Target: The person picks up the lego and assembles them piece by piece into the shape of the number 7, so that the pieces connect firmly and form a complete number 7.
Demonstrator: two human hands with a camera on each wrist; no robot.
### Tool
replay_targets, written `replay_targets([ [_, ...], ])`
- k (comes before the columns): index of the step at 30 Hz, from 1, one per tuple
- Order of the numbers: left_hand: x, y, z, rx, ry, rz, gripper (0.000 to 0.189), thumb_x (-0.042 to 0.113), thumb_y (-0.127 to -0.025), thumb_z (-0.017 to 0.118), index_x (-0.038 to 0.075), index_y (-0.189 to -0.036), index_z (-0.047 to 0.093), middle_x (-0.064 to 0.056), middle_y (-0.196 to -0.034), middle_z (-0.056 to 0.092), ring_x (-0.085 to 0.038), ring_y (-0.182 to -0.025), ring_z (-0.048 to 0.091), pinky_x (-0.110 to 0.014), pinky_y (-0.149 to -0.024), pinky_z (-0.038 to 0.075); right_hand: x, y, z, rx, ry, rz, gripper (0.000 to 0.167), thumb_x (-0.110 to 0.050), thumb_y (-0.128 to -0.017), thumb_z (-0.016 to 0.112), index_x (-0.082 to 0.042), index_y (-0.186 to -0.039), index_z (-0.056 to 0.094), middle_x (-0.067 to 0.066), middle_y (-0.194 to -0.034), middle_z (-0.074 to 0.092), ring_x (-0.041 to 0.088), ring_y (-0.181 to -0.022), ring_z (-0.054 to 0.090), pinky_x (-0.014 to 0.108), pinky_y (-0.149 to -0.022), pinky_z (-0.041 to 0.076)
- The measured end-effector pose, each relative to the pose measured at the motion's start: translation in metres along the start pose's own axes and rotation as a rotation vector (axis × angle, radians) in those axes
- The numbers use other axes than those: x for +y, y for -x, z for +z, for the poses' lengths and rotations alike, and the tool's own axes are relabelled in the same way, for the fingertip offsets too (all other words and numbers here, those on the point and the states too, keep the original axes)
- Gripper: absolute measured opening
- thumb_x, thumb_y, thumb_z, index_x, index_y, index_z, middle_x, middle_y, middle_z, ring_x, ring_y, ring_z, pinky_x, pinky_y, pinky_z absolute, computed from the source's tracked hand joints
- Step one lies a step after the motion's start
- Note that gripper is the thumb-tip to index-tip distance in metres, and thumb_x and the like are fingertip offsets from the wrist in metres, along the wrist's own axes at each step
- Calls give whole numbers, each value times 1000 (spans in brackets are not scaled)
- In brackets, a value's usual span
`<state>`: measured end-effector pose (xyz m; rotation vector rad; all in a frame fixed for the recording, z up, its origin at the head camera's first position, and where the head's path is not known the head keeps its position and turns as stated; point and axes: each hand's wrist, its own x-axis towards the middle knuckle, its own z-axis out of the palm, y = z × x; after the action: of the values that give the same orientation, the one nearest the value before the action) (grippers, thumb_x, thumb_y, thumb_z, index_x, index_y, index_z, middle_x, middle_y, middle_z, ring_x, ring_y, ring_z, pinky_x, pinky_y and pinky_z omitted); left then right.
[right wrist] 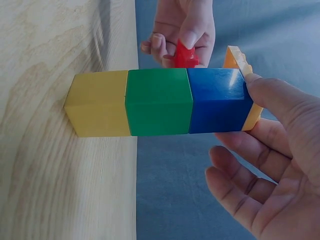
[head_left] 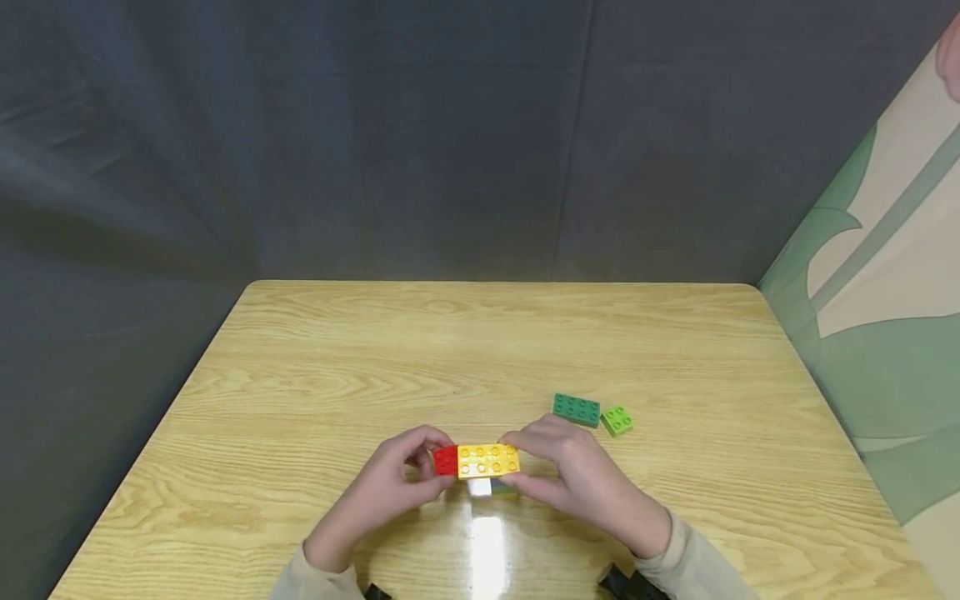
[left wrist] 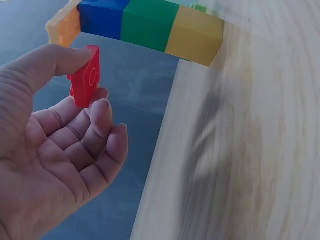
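Between the left thumb and fingers, my left hand (head_left: 390, 475) pinches a thin red brick (left wrist: 86, 77). My right hand (head_left: 581, 467) holds the right end of a thin yellow studded brick (head_left: 487, 461) between thumb and index finger. That brick tops an upright stack of a blue block (right wrist: 220, 100), a green block (right wrist: 159, 102) and a tan-yellow block (right wrist: 97, 104) at the table. In the wrist views a gap shows between the red brick and the stack; from above, the red brick lines up against the yellow brick's left end.
Behind the right hand lie a dark green brick (head_left: 577, 409) and a small lime green brick (head_left: 617, 420) on the wooden table (head_left: 360, 350). A dark curtain (head_left: 420, 150) hangs behind the table, and a patterned cloth (head_left: 885, 350) covers the right side.
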<state>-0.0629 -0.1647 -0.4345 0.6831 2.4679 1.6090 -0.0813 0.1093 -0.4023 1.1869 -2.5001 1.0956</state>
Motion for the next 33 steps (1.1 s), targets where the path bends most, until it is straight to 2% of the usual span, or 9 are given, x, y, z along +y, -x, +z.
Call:
replay_targets([
  [5, 3, 3, -2, 25, 6, 60, 35, 9, -83, 77, 15, -113, 62, 4, -88, 65, -11, -69, 56, -33, -70, 52, 0, 0, 0, 9, 7, -13, 30, -30, -83, 79, -13, -108, 73, -6, -98, 71, 8, -87, 61, 27, -73, 54],
  [9, 7, 4, -4, 26, 19, 77, 35, 9, -83, 77, 16, -114, 61, 4, -88, 65, -11, -69, 57, -32, -72, 52, 0, 0, 0, 14, 7, -19, 30, -30, -83, 79, -13, -108, 73, -6, -97, 71, 8, -86, 61, 26, -72, 54],
  [24, 9, 5, -8, 3, 110, 140, 37, 0, -82, 75, 10, -115, 60, -3, -91, 66, -14, -70, 58, -32, -66, 52, 1, 1, 1, 13, 9, -15, 31, -30, -84, 78, -14, -109, 73, -6, -98, 71, 8, -87, 60, 26, -72, 54],
  [33, 11, 2, -6, -35, 255, 144, 33, -5, -85, 69, 3, -115, 59, -15, -88, 64, -11, -73, 59, -27, -63, 54, 1, 1, 1, 14, 6, -15, 31, -30, -83, 78, -13, -109, 72, -6, -97, 71, 10, -86, 62, 25, -72, 54],
])
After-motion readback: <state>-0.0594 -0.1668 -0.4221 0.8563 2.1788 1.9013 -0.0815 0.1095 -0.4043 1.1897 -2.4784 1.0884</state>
